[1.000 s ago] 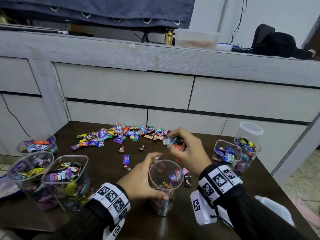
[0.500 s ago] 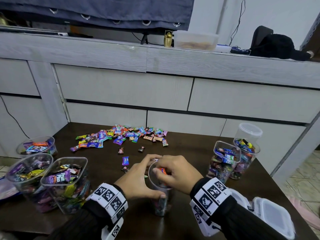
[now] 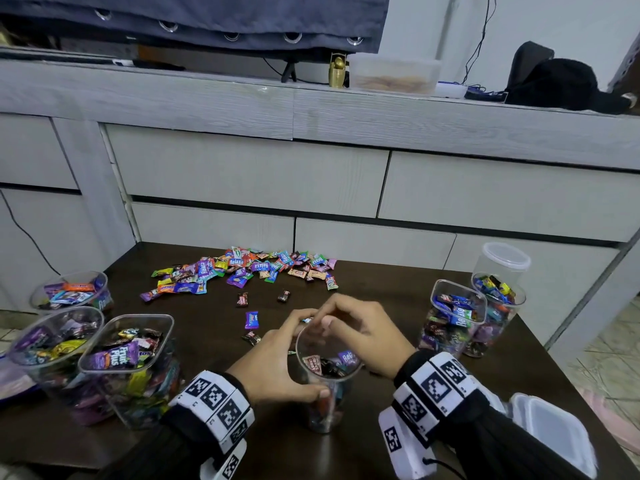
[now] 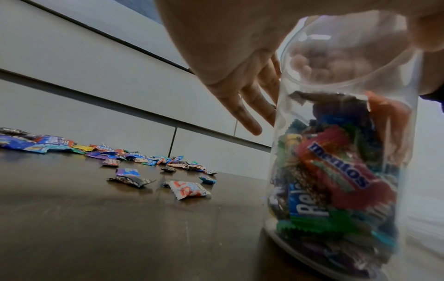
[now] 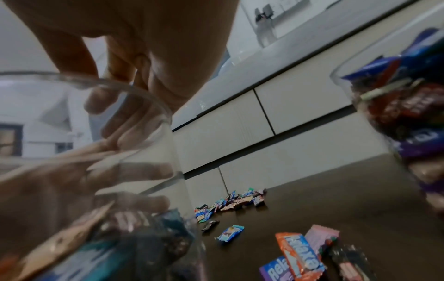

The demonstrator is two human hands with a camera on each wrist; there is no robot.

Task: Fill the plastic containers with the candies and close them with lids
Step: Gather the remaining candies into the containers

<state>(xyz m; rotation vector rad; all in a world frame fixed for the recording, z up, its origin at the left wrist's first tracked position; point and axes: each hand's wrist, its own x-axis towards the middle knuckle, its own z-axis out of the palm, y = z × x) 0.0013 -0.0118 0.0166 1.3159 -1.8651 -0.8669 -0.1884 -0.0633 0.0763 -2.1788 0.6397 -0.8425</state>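
- Standing on the dark brown tabletop (image 3: 381, 306), the clear round plastic container (image 3: 325, 382) is gripped by the left hand (image 3: 273, 368).
- Loosely bent right hand (image 3: 360, 327) fingers are held empty over its rim.
- Bright wrapped candies (image 3: 242, 268) are piled behind.

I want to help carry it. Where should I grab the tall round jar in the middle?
Wrap your fingers round the round jar's clear side wall, coming from the side, as the left hand does. It stands upright with an open top, so keep it level.
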